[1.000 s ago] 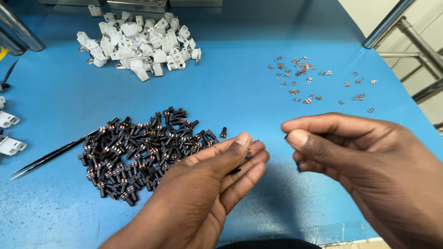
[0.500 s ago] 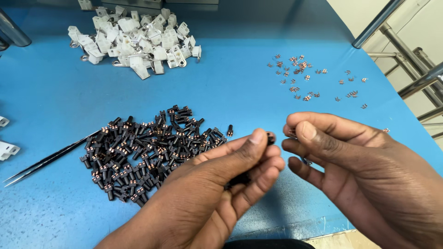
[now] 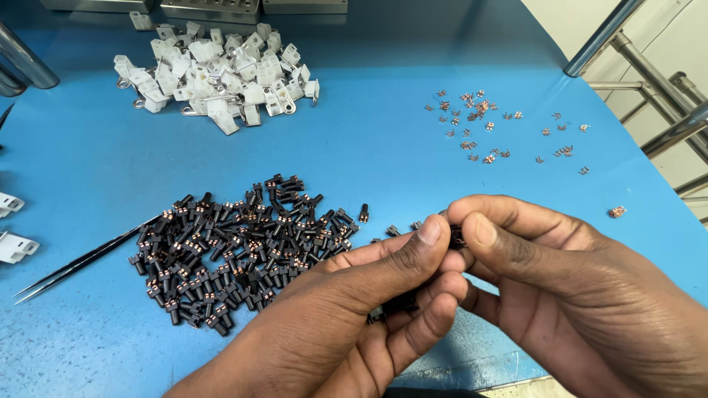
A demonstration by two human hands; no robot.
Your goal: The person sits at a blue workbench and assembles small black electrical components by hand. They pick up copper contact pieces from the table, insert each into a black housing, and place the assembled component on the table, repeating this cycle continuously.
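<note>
- Left hand [image 3: 354,309] and right hand [image 3: 560,280] pinch one small black copper-wound part [image 3: 456,237] between closed fingers.
- A slip could drop it into the pile of black wound parts [image 3: 236,250] on the blue tabletop [image 3: 383,147].

A blue counter [image 3: 383,133] carries a heap of white plastic clips [image 3: 217,70] at the back, scattered small copper bits [image 3: 487,125] to the right, and black tweezers [image 3: 81,262] on the left.

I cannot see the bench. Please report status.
Left hand and right hand pinch one small black part together. Black pile beside left hand. Nothing blocking.
</note>
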